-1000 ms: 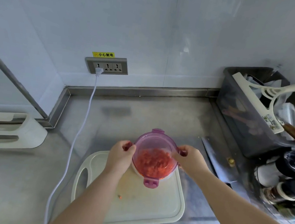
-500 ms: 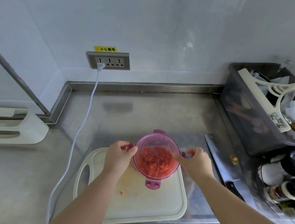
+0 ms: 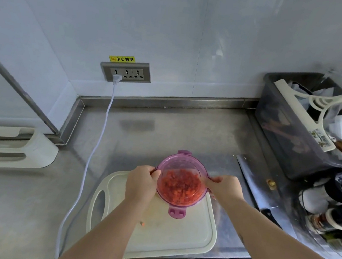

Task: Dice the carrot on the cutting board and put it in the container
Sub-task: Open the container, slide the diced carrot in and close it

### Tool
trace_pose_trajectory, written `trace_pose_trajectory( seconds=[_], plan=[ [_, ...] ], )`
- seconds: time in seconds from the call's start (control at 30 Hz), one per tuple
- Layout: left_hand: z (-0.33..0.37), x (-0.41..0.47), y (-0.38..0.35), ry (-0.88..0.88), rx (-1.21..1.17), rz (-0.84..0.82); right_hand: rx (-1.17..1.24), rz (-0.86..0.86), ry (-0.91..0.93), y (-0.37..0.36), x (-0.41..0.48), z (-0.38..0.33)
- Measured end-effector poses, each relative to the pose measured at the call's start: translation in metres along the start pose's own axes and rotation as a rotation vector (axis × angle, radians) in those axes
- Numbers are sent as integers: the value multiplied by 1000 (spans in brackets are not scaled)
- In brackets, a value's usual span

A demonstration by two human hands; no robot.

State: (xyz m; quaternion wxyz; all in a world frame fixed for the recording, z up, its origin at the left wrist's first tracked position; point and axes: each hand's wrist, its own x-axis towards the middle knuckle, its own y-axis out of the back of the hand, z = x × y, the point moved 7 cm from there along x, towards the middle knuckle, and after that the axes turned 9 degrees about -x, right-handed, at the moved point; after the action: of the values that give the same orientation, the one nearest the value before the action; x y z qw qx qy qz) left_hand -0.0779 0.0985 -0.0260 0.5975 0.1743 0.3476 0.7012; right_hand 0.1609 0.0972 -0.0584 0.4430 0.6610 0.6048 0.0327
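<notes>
The main risk is a lid (image 3: 183, 163) that seats unevenly: the front flap (image 3: 177, 213) juts out flat and looks unlatched, so pressing hard at the two sides could rock the container (image 3: 198, 200) or pop the lid and spill the diced carrot (image 3: 180, 187). The container sits at the far edge of the cutting board (image 3: 185, 234), near the middle of the bench (image 3: 165, 133), so a shove could slide it off the board. One stray piece (image 3: 143, 224) lies on the board by the left forearm and could be forgotten. The knife (image 3: 252, 182) lies on the bench beside the right forearm, within reach of a careless elbow.

The left grip (image 3: 140, 184) curls round the container's left side, thumb on the lid rim. The right grip (image 3: 224, 187) pinches the right side at its clip.
</notes>
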Motion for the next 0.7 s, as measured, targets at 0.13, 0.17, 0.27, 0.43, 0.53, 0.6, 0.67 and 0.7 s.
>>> trace_pose_trajectory(
  seconds=[0.13,0.17,0.27,0.43,0.53,0.6,0.67,0.7],
  plan=[
    [6,-5,2,-106,46,-34,-408,-20,202,14,1,-33],
    [14,-10,0,-216,75,-66,-542,27,312,18,-1,-48],
    [27,-30,-26,-503,267,-332,-692,-56,641,2,-4,-91],
    [26,-31,-35,-521,338,-441,-788,-191,737,-23,1,-108],
    [27,-32,-36,-565,406,-440,-749,-208,710,-23,3,-110],
    [27,-32,-39,-594,484,-429,-725,-219,688,-23,8,-110],
    [24,-31,-43,-627,512,-408,-715,-224,674,-25,12,-108],
    [23,-32,-44,-654,508,-395,-706,-221,667,-25,13,-108]
  ],
)
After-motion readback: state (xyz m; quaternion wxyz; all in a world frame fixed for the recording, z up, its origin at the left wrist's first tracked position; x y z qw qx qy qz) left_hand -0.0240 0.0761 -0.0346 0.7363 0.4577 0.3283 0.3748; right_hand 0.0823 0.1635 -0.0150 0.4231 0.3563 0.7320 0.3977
